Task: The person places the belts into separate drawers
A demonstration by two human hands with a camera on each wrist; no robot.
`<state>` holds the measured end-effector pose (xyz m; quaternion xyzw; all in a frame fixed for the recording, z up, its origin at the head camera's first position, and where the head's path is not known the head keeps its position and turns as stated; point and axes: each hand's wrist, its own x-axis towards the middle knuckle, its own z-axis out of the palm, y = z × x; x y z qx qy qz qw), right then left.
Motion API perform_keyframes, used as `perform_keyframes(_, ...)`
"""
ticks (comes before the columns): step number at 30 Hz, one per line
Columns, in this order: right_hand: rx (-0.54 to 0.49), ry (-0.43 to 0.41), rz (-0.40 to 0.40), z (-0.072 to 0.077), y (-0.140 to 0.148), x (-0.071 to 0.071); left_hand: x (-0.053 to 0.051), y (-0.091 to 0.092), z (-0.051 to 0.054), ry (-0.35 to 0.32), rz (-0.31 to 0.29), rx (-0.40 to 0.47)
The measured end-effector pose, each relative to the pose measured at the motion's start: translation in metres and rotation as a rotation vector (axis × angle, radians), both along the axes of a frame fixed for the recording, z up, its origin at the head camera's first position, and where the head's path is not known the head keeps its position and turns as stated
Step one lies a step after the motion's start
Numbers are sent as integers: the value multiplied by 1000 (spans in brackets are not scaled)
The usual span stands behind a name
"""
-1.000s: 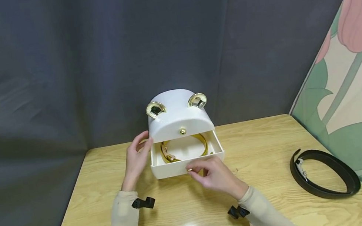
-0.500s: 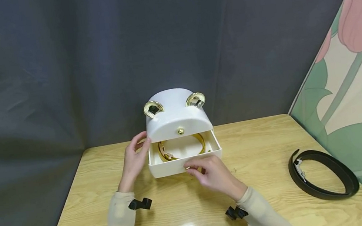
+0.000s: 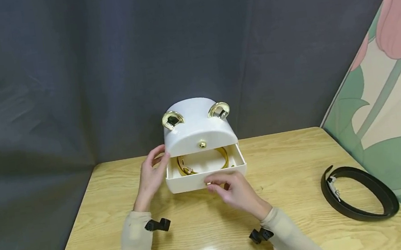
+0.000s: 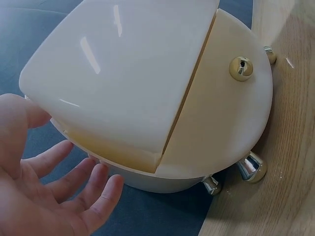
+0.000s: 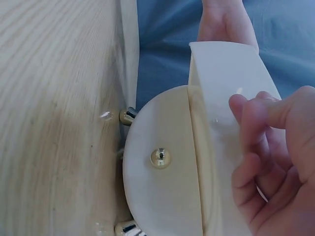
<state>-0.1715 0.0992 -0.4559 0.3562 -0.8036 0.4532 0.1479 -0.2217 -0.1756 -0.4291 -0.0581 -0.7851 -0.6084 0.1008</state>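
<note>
Glossy white drawer (image 3: 186, 183) has slid slightly deeper into its domed white box (image 3: 196, 121), by the wooden table (image 3: 288, 148)'s back edge.
Left hand (image 3: 149, 178), loosely spread, touches its side; the coiled yellow belt (image 3: 225, 154) could snag if raised; right hand (image 3: 237, 191) pinches the small gold knob (image 3: 208, 183), where off-centre pressure might jam things.

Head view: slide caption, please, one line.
Right hand pinches the knob of an open drawer holding a yellow belt; left hand at the white box, black belt aside.

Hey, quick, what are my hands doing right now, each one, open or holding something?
Left hand: open, at the side of the box.
Right hand: closed, holding the drawer knob.
</note>
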Motion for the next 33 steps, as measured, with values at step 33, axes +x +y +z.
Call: perform_keyframes(33, -77, -379, -230, 17, -17, -15, 5, -2, -2, -45, -35, 28)
